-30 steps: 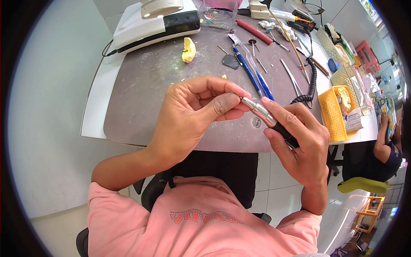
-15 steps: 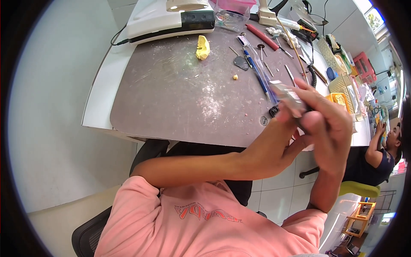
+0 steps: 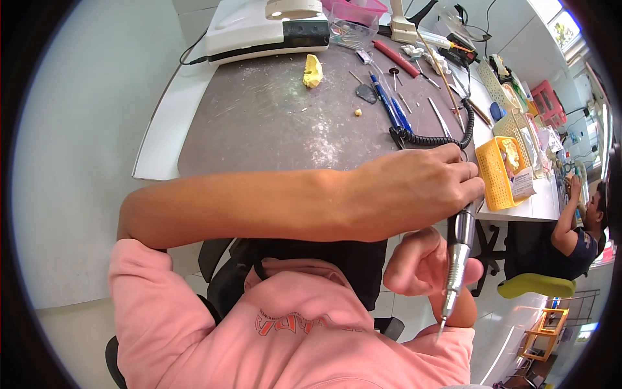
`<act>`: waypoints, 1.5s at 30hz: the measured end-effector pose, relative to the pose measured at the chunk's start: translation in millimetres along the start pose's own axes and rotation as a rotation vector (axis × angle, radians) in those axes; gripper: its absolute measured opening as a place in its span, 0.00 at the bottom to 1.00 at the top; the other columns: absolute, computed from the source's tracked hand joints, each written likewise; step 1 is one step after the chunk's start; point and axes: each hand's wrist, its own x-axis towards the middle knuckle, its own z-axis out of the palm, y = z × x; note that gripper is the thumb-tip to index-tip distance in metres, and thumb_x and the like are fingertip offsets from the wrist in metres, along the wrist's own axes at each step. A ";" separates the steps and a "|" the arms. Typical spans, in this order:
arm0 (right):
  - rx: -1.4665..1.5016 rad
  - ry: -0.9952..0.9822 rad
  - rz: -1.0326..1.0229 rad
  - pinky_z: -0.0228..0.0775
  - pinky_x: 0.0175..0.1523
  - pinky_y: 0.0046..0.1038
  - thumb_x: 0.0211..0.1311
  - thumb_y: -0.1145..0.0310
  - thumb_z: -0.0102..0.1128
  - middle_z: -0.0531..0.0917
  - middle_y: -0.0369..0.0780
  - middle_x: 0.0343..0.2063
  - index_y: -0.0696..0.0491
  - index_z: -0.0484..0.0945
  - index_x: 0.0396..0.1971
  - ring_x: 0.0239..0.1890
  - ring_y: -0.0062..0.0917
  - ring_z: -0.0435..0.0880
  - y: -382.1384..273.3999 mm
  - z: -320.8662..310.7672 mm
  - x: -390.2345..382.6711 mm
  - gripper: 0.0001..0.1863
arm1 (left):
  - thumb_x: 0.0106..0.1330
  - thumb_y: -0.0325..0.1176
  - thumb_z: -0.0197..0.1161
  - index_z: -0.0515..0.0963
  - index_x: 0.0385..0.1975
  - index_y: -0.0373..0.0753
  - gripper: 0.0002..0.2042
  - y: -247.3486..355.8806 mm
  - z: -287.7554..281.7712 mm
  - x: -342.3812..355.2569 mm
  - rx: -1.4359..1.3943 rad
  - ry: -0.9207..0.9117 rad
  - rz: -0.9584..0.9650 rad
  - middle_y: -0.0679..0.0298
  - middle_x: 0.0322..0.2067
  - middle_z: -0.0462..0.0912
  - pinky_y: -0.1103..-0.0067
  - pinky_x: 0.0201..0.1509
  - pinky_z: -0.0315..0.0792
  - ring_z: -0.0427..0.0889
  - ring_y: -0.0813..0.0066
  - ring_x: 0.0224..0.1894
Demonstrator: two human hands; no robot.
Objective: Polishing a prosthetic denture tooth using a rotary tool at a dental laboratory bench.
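Head view: your left hand (image 3: pixel 427 185) is lying across, its grip closing firmly around the black rear of the handpiece (image 3: pixel 457 259), which is pointing its thin tip toward your pink shirt (image 3: pixel 291 343). Your right hand (image 3: pixel 414 266) is resting half-curled behind the metal nose; cannot tell whether its grip is holding. Risk: a loosening left grip, or the coiled cord (image 3: pixel 431 139) tugging (its join is hiding), dropping the tool or snagging the shirt.

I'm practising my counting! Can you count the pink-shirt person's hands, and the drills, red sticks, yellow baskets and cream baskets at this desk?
Hands, left and right: 2
Drill: 1
Red stick: 1
Yellow basket: 1
Cream baskets: 2
Total: 7
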 end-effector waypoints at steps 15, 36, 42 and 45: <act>-0.412 0.371 -0.428 0.72 0.42 0.29 0.61 0.66 0.48 0.79 0.47 0.35 0.64 0.68 0.45 0.36 0.29 0.80 -70.6 -54.6 58.6 0.18 | 0.53 0.24 0.61 0.75 0.34 0.33 0.09 -88.3 -30.2 -56.6 -0.071 -0.054 -0.522 0.58 0.29 0.74 0.73 0.34 0.71 0.77 0.62 0.30; -0.546 0.711 -0.095 0.68 0.25 0.17 0.58 0.68 0.55 0.79 0.39 0.20 0.61 0.75 0.29 0.19 0.17 0.76 -90.2 -57.9 77.7 0.10 | 0.47 0.19 0.63 0.73 0.37 0.33 0.15 -108.9 -30.4 -64.9 -0.077 -0.056 -0.370 0.60 0.31 0.73 0.77 0.29 0.70 0.74 0.70 0.28; -0.249 0.566 0.210 0.56 0.13 0.15 0.58 0.62 0.55 0.76 0.37 0.13 0.59 0.76 0.18 0.10 0.13 0.69 -87.1 -39.0 24.1 0.16 | 0.46 0.23 0.64 0.68 0.51 0.37 0.27 -92.1 -23.0 -50.7 -0.069 0.027 -0.240 0.54 0.41 0.72 0.73 0.39 0.73 0.75 0.60 0.42; -0.163 0.418 0.403 0.55 0.13 0.17 0.60 0.63 0.53 0.75 0.36 0.11 0.58 0.76 0.15 0.10 0.13 0.68 -84.8 -26.5 12.2 0.18 | 0.51 0.27 0.59 0.66 0.53 0.38 0.25 -78.4 -8.0 -25.3 0.007 0.023 -0.047 0.53 0.45 0.72 0.71 0.48 0.71 0.72 0.58 0.49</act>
